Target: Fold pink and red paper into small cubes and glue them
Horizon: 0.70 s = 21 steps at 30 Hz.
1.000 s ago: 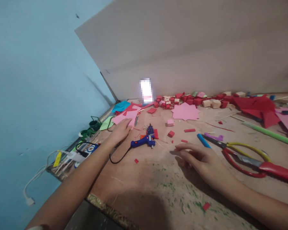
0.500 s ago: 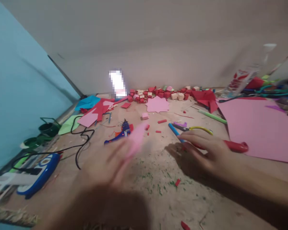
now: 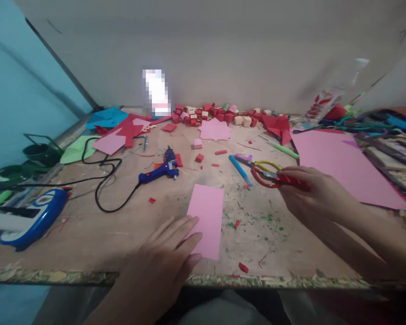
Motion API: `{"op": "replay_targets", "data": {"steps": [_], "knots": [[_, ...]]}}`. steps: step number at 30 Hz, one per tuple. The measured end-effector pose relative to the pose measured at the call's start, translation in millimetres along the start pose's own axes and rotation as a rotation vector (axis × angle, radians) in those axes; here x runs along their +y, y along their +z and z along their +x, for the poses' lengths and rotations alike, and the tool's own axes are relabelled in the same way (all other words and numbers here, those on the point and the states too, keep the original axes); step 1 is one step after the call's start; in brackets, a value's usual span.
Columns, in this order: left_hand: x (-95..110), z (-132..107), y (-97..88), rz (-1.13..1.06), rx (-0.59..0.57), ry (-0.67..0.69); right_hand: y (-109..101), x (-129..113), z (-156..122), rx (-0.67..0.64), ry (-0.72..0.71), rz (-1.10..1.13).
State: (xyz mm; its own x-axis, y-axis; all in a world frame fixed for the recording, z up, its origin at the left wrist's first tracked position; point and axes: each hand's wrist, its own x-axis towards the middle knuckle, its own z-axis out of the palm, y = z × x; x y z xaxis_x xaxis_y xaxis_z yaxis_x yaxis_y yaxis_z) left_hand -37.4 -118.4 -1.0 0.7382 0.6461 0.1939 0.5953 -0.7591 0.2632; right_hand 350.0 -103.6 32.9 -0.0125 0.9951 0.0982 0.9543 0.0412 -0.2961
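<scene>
My left hand (image 3: 171,243) lies flat with fingers stretched out on the left side of a pink paper rectangle (image 3: 209,212), near the table's front edge. In my right hand (image 3: 320,187) is a red utility knife (image 3: 292,181), its metal tip pointing left; the fingers close around its body and hide part of it. Just left of the knife lie scissors (image 3: 267,166) with one yellow and one red loop, partly overlapped by it. A blue pen-like stick (image 3: 241,170) rests beside the scissors.
A blue glue gun (image 3: 159,171) with a black cord lies left of centre. Small red and pink paper cubes (image 3: 219,113) line the wall, behind a pink star-shaped paper (image 3: 214,130). A large pink sheet (image 3: 345,167), a plastic bottle (image 3: 325,106) and a blue-white device (image 3: 37,219) flank the table.
The pink paper, blurred in my left hand before, now lies flat on the table under it. My right hand has moved right from the blue stick and gripped the red utility knife.
</scene>
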Motion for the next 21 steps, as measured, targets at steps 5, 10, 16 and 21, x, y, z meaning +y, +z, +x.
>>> {"op": "replay_targets", "data": {"steps": [5, 10, 16, 21], "knots": [[12, -3, 0.3, -0.055, -0.117, 0.022, -2, 1, 1, 0.048, 0.103, -0.056], [15, -1, -6.4, -0.120, -0.076, 0.104, -4, -24, -2, 0.090, 0.034, 0.148], [6, -5, 1.3, -0.118, -0.090, 0.167, 9, -83, -1, -0.330, -0.118, 0.325], [-8, 0, -16.0, -0.150, -0.104, 0.107, 15, -106, 15, -0.486, -0.249, 0.347]]}}
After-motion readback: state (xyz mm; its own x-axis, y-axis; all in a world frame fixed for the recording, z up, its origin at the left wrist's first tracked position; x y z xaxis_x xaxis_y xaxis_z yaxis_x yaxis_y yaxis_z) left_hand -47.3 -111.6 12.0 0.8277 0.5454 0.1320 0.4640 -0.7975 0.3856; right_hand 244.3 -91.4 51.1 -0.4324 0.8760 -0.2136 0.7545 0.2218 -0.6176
